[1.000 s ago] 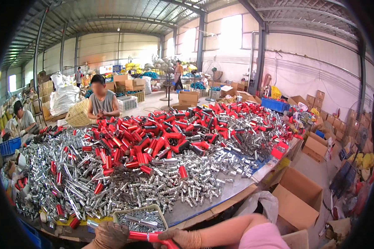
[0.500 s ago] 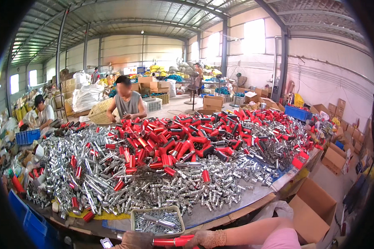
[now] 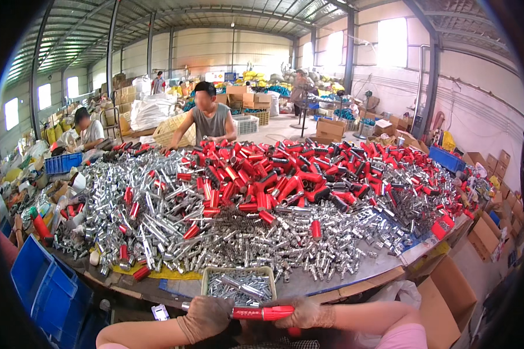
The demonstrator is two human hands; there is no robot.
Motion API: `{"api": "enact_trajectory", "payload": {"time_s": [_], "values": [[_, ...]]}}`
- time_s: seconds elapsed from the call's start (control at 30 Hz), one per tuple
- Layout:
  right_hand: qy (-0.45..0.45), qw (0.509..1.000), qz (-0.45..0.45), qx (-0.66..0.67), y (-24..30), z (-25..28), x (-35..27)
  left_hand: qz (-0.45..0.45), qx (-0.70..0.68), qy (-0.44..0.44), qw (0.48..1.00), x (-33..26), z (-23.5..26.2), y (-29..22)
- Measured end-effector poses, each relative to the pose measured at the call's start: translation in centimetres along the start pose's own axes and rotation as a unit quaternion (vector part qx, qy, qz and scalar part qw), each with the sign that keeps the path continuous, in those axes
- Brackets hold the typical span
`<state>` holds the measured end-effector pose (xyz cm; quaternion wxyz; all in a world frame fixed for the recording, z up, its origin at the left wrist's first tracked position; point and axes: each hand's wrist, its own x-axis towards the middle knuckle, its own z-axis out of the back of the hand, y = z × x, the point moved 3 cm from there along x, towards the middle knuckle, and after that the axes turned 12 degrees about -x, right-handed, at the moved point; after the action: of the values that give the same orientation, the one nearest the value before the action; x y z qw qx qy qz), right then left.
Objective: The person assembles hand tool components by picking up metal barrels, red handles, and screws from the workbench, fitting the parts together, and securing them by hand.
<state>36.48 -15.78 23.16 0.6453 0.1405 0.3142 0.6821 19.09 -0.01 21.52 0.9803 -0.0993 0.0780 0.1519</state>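
Note:
Both my hands wear brownish work gloves and hold one red tubular tool (image 3: pixel 263 313) level, just in front of the bench edge. My left hand (image 3: pixel 206 320) is closed round its left part, where a short silver end (image 3: pixel 185 305) sticks out. My right hand (image 3: pixel 306 314) is closed at the tapered right end; its fingertips are partly hidden. Right behind the tool stands a pale tray (image 3: pixel 205 284) of small metal pins and a larger silver rod. Beyond it, silver metal parts (image 3: pixel 308 253) and springs lie heaped, with red tool housings (image 3: pixel 273 180) piled further back.
Blue crates (image 3: pixel 38 273) stand at the lower left, and an open cardboard box (image 3: pixel 448 296) at the right. Across the bench a person in a grey sleeveless top (image 3: pixel 212 123) faces the pile. Another person (image 3: pixel 90 131) works at the far left.
My hands and the red tool have come up further into the picture, and my left forearm now shows. The whole view has shifted, so the bench appears further right and higher.

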Motion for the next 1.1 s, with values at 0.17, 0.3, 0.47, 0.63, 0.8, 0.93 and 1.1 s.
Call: {"api": "enact_trajectory", "payload": {"time_s": [0.17, 0.3, 0.47, 0.63, 0.8, 0.93, 1.1], "values": [[-0.067, 0.991, 0.086, -0.075, 1.6, -0.6, 0.0, 0.019, -0.404, 0.404, 0.821, -0.8, -3.9, 0.0], [0.101, 0.873, 0.016, 0.477, -5.8, -9.1, 0.3, -0.051, 0.003, -0.022, 0.998, -0.6, 1.4, -0.7], [-0.058, 0.962, 0.160, -0.212, 2.4, 1.8, 0.9, -0.060, -0.185, 0.024, 0.981, -0.2, 1.1, 0.6], [-0.115, 0.947, 0.163, -0.252, 3.1, -0.7, 0.5, -0.178, -0.323, 0.219, 0.903, -0.9, -5.0, -0.3], [0.019, 0.762, -0.058, 0.645, -0.1, -8.7, 1.7, -0.101, 0.021, -0.127, 0.986, -0.5, 0.8, 1.4], [0.024, 0.588, 0.022, 0.808, 2.9, -8.4, 2.6, -0.143, 0.136, -0.195, 0.961, 0.2, 4.1, 2.6], [0.051, 0.536, 0.117, 0.834, 4.1, -6.8, 3.4, -0.158, 0.125, -0.288, 0.936, 0.3, 5.8, 3.0]]}}
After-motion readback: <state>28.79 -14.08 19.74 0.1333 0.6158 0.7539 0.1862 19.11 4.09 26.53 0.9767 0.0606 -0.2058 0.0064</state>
